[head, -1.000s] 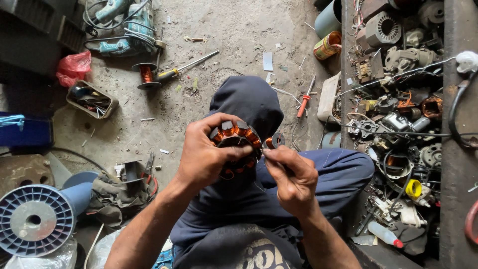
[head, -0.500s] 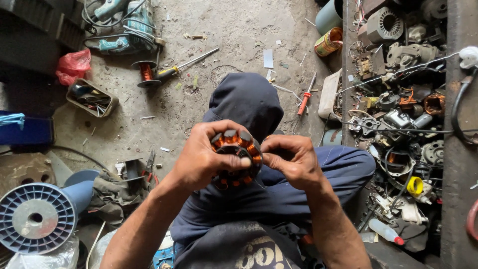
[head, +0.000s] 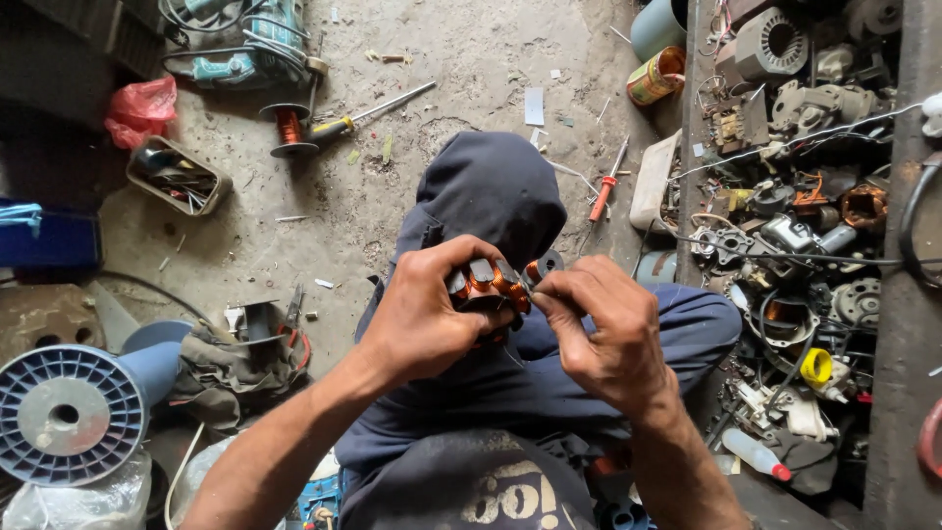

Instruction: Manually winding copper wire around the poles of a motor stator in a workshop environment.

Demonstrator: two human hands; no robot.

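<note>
Stator (head: 488,283) in my hands, over my raised knee (head: 491,191).

My left hand (head: 427,319) wraps it from nine o'clock, fingers clamped across its dark poles and copper coils. My right hand (head: 603,329) meets it at three o'clock, thumb and fingertips pinched together at its edge; what they pinch is too small to tell. On the concrete floor (head: 471,59): a red screwdriver (head: 606,185) at one o'clock, a copper wire spool (head: 287,128) at eleven, a big blue reel (head: 69,412) at eight. A heap of motor parts (head: 795,196) fills three o'clock.
</note>
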